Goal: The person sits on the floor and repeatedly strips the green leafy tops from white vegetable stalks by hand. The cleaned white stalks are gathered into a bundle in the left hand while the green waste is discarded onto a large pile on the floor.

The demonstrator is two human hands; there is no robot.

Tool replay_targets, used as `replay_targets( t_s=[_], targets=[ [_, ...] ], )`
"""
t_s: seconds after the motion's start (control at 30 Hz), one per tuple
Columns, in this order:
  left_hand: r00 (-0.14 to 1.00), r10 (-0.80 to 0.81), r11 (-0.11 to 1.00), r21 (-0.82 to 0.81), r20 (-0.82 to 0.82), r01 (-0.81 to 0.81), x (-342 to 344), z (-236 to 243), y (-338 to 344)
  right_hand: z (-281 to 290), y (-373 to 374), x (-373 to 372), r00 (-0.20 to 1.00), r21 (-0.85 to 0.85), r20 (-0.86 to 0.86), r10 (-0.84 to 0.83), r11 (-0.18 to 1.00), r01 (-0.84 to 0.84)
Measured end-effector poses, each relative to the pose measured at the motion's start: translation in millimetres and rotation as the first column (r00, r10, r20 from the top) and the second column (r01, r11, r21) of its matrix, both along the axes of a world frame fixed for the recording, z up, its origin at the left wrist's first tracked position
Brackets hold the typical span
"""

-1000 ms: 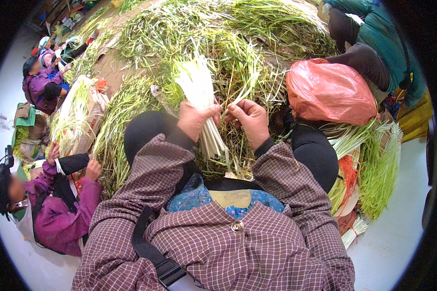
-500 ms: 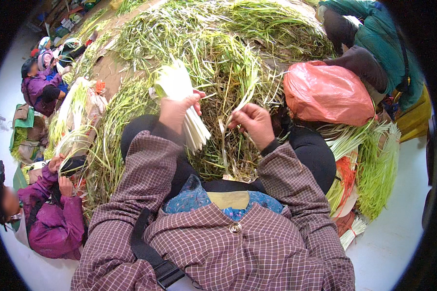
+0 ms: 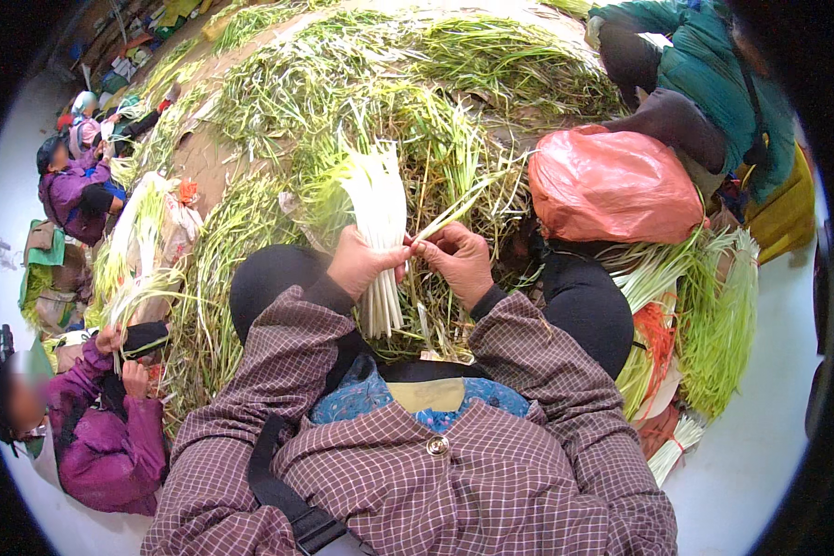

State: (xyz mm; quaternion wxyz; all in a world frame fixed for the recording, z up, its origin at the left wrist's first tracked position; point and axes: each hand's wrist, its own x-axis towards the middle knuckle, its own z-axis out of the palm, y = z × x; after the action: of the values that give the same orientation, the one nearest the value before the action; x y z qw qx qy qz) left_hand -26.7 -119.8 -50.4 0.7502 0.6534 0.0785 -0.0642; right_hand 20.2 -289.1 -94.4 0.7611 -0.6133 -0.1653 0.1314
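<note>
My left hand (image 3: 354, 263) is closed around a bundle of white stalks (image 3: 381, 202) that look like blanched chives. The bundle stands nearly upright, its pale ends below my fist and its yellow-green leaves above. Close beside it, my right hand (image 3: 463, 266) pinches a thin leafy stalk (image 3: 461, 206), which slants up to the right. The fingertips of both hands meet or almost meet at the bundle's side. Beneath them lies a heap of loose leaves and trimmings (image 3: 426, 306) between my knees.
A pink plastic bag (image 3: 613, 185) bulges at my right, with a co-worker in a green jacket (image 3: 713, 83) behind it. Green stalks (image 3: 718, 324) with orange-red ties (image 3: 656, 345) lie below. At my left, another worker in purple (image 3: 111, 426) handles stalks. More greens (image 3: 519, 60) spread ahead.
My right hand has moved left, bringing its stalk against the bundle. My left hand has shifted lower and right, and the bundle now stands straighter.
</note>
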Motion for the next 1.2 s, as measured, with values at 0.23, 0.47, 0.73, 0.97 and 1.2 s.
replay_targets(
  t_s=[0.23, 0.47, 0.73, 0.97, 1.2],
  targets=[
    [0.996, -0.085, 0.995, 0.047, -0.018, 0.086, 1.6, 5.6, 10.9, 0.9, -18.4, 31.4, 0.886, 0.405, -0.456, -0.084, 0.867, 0.290],
    [0.996, -0.086, 0.994, 0.062, -0.025, 0.087, 2.7, 9.4, 12.6, -8.0, -51.4, 58.3, 0.883, 0.262, -0.405, -0.239, 0.894, 0.362],
    [0.994, -0.104, 0.993, 0.059, -0.018, 0.105, 2.1, 12.9, 14.8, -26.1, -79.9, 79.0, 0.818, 0.197, -0.475, -0.323, 0.867, 0.457],
    [0.998, -0.045, 0.994, -0.104, -0.044, 0.041, 2.0, 16.5, 20.2, -20.0, -79.4, 70.0, 0.925, -0.186, -0.378, 0.050, 0.974, -0.128],
    [0.996, -0.080, 0.982, -0.173, -0.030, 0.073, 3.9, 15.8, 20.1, -1.1, -21.3, 22.8, 0.836, 0.105, -0.391, 0.385, 0.921, -0.375]
  ],
)
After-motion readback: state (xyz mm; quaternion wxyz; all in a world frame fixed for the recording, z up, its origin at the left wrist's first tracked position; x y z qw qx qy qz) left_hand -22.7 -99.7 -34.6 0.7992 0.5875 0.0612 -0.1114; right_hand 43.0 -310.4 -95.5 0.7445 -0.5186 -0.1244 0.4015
